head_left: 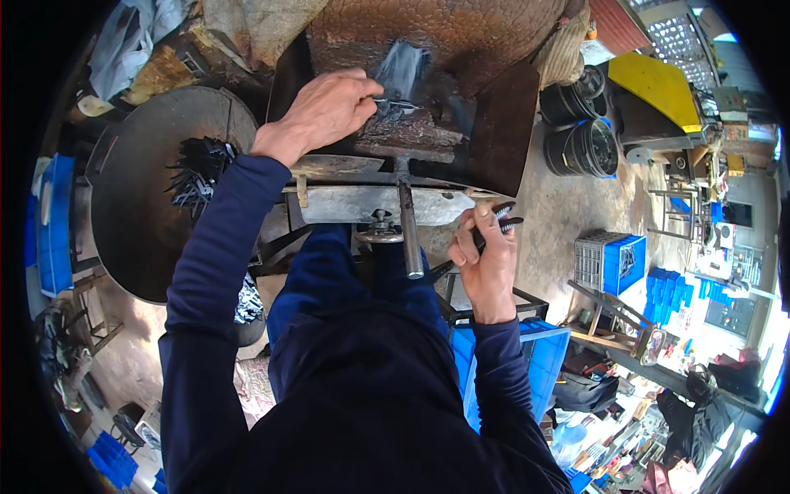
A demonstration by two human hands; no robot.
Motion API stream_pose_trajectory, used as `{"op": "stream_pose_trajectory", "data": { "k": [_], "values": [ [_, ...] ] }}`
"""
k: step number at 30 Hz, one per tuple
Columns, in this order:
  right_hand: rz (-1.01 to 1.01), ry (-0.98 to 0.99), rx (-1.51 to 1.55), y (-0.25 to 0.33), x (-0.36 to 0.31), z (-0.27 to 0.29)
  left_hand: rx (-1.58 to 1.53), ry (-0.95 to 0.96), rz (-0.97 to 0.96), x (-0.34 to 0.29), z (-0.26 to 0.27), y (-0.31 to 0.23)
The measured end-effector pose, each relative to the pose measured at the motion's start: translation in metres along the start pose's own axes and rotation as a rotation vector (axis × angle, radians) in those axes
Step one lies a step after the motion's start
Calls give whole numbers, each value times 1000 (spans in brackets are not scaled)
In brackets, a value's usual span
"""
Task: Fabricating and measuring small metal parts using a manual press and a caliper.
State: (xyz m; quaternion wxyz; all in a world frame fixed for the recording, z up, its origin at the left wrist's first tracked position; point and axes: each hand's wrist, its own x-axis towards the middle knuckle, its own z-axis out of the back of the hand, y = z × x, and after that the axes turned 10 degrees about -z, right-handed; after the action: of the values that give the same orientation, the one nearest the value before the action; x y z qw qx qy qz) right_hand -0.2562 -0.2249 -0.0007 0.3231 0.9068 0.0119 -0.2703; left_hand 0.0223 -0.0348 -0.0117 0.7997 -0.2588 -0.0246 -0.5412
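Note:
My left hand (329, 111) reaches over a dark metal trough (498, 123), thumb and fingers pinched together. At the fingertips lies a small thin metal piece (399, 105), which the hand seems to grip by its near end; its exact shape is too small to tell. My right hand (490, 272) is closed around black-handled pliers (504, 216), their toothed jaws pointing up, apart and with nothing visible between them. It is beside the right end of a worn grey metal plate (378, 206). From the plate's middle, a round steel bar (409, 230) points toward me.
A round dark tray (132, 198) at left bears a heap of dark metal pieces (197, 173). Beyond the trough rises a rough brown surface (461, 37). Black buckets (580, 148) stand at right. A blue crate (543, 362) is beside my right forearm.

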Motion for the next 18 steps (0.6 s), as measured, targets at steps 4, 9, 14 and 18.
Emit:
{"op": "stream_pose_trajectory", "data": {
  "k": [4,9,14,18],
  "values": [
    [178,-117,-655,-16,-10,-16,-90,-293,85,-21,34,-18],
    [688,-7,-1428,-33,-25,-36,-262,-506,73,-77,39,-68],
    [772,80,-1344,-43,-14,-22,-210,-448,296,-165,29,-83],
    [816,155,-1346,-32,-5,-27,-50,-384,581,-240,29,-31]
  ]
}}
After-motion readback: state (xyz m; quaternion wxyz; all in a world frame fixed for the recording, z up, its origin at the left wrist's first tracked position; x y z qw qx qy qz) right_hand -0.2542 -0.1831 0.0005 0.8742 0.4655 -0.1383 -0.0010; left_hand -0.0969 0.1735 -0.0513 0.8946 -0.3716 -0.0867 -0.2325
